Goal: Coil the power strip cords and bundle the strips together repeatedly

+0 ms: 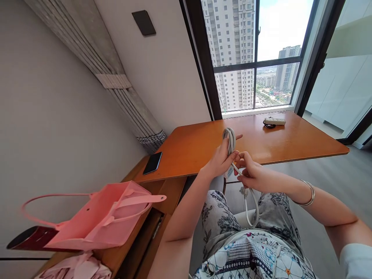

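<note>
My left hand (221,158) is closed round a coil of grey-white cable (229,138), held upright just above the near edge of the orange desk (290,143). My right hand (250,173), with a silver bangle on its wrist, pinches the loose end of the same cable right beside the coil. From there the cable hangs in a loop (252,211) down over my lap, with a plug part dangling below my right hand.
A white power strip (274,121) with a dark cord lies at the desk's far side by the window. A black phone (152,162) rests on the desk's left corner. A pink tote bag (101,219) sits on a lower wooden shelf at left.
</note>
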Available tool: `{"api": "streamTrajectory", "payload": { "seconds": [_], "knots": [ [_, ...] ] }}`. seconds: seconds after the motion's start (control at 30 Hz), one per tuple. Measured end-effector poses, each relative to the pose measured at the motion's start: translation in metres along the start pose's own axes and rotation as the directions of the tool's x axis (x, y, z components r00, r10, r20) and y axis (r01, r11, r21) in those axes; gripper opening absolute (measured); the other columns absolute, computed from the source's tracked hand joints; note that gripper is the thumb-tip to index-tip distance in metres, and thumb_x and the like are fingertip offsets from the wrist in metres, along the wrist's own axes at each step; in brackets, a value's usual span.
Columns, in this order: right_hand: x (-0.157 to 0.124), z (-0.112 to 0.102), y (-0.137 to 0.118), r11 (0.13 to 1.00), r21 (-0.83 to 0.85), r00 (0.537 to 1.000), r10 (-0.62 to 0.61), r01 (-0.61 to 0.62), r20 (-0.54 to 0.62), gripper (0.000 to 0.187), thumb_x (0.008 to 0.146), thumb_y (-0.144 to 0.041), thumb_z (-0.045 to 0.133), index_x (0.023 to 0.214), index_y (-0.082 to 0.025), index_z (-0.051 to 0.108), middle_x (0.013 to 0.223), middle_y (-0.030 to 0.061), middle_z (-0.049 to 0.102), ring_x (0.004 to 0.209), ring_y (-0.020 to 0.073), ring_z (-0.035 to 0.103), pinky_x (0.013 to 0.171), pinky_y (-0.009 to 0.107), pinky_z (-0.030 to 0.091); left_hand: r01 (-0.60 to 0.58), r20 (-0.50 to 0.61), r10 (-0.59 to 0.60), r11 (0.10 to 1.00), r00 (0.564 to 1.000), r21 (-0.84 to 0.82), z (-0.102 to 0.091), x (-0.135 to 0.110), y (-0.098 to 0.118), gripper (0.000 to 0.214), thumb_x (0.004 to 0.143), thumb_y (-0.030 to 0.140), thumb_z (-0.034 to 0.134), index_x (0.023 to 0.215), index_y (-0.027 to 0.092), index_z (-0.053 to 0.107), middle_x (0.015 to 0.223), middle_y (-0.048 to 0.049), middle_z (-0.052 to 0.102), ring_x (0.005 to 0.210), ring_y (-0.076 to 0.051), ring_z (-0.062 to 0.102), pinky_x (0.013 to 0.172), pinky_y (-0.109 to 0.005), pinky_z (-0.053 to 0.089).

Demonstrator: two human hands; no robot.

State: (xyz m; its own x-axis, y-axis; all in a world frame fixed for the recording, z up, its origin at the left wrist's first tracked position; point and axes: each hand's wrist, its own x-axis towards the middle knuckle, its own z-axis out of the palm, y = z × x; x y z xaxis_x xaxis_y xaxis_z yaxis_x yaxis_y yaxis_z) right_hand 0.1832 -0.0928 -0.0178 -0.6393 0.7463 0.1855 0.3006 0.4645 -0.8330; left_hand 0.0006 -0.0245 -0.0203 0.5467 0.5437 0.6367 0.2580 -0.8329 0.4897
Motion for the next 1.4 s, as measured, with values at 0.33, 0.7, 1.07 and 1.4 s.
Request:
{"api": "streamTrajectory", "payload": {
  "seconds": [0.33, 0.7, 1.07, 1.4],
  "knots": [
    [-0.008, -0.013, 0.021, 0.965, 0.097, 0.955, 0.223, -0.245, 0.194, 0.035, 0.088, -0.027, 0.061, 0.118, -0.02, 0.044, 0.074, -0.0054, 0.056, 0.06, 0.0107, 0.056, 0.059, 0.024, 0.046, 0.21, -0.107, -0.2, 0.974, 0.974, 0.087, -0.017, -0.001, 0.009, 0.032, 0.086, 0.044, 0.064, 0.107, 0.02, 0.062, 0.089, -0.0073, 0.064, 0.08, -0.025, 0.06, 0.073, -0.035, 0.045],
    [-0.007, -0.049, -0.005, 0.689, -0.723, 0.88, -0.37, 0.046, -0.296, 0.034, 0.103, -0.041, 0.043, 0.104, -0.019, 0.069, 0.088, 0.0062, 0.072, 0.075, 0.0163, 0.064, 0.066, 0.026, 0.04, 0.227, 0.208, -0.139, 0.839, 0.968, -0.494, 0.0, -0.005, -0.001, 0.048, 0.089, 0.065, 0.053, 0.1, 0.019, 0.057, 0.087, -0.0063, 0.065, 0.045, -0.007, 0.039, 0.042, -0.022, 0.031],
    [0.018, -0.049, 0.018, 0.863, -0.424, 0.837, -0.432, 0.275, -0.337, 0.055, 0.103, -0.054, 0.031, 0.099, -0.018, 0.073, 0.088, 0.0076, 0.06, 0.082, 0.0175, 0.058, 0.077, 0.032, 0.048, 0.382, 0.394, -0.037, 0.342, 0.918, -0.858, 0.013, -0.013, 0.015, 0.044, 0.082, 0.06, 0.065, 0.086, 0.019, 0.051, 0.069, -0.002, 0.062, 0.03, 0.0, 0.024, 0.033, -0.021, 0.012],
    [0.027, -0.026, 0.036, 0.92, 0.363, 0.94, -0.015, 0.147, -0.341, 0.056, 0.098, -0.062, 0.032, 0.123, -0.018, 0.058, 0.085, 0.0059, 0.064, 0.079, 0.0196, 0.063, 0.072, 0.032, 0.052, 0.209, 0.162, -0.328, 0.116, 0.931, -0.971, 0.012, -0.008, 0.012, 0.05, 0.084, 0.066, 0.058, 0.076, 0.021, 0.039, 0.058, 0.0092, 0.043, 0.027, 0.001, 0.007, 0.028, -0.018, 0.016]
  ]
}}
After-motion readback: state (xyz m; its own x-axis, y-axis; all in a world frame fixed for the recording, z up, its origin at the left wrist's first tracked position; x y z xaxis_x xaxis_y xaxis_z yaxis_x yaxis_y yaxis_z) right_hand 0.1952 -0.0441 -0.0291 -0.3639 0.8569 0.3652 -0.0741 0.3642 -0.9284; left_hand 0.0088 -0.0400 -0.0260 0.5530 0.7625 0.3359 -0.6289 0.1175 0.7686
